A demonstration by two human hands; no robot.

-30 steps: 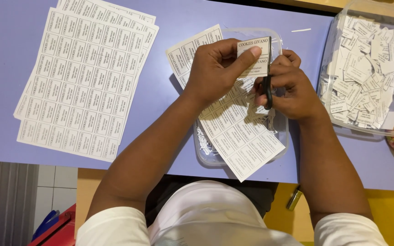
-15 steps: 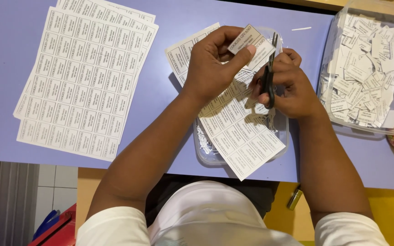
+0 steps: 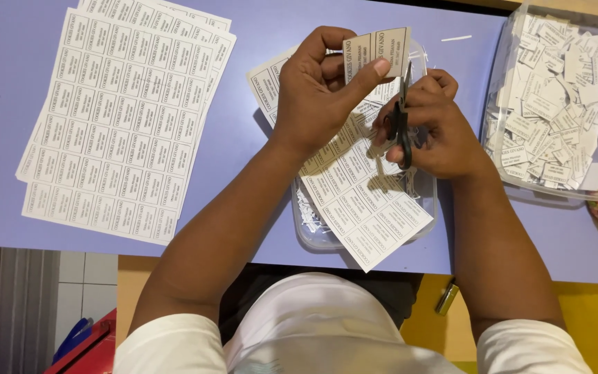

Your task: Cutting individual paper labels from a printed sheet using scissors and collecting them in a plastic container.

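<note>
Left hand (image 3: 316, 93) pinching a small label strip (image 3: 376, 47) up at twelve o'clock, clear of the blades. Right hand (image 3: 434, 125) closed around black scissors (image 3: 401, 121). Beneath, clear tub (image 3: 327, 239) catching trimmings; cut labels boxed (image 3: 562, 104) at three o'clock on worktop (image 3: 257, 180).

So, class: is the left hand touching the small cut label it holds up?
Touching. The head view shows the left hand pinching the small label between thumb and fingers, the thumb tip pressed on its lower edge.
</note>
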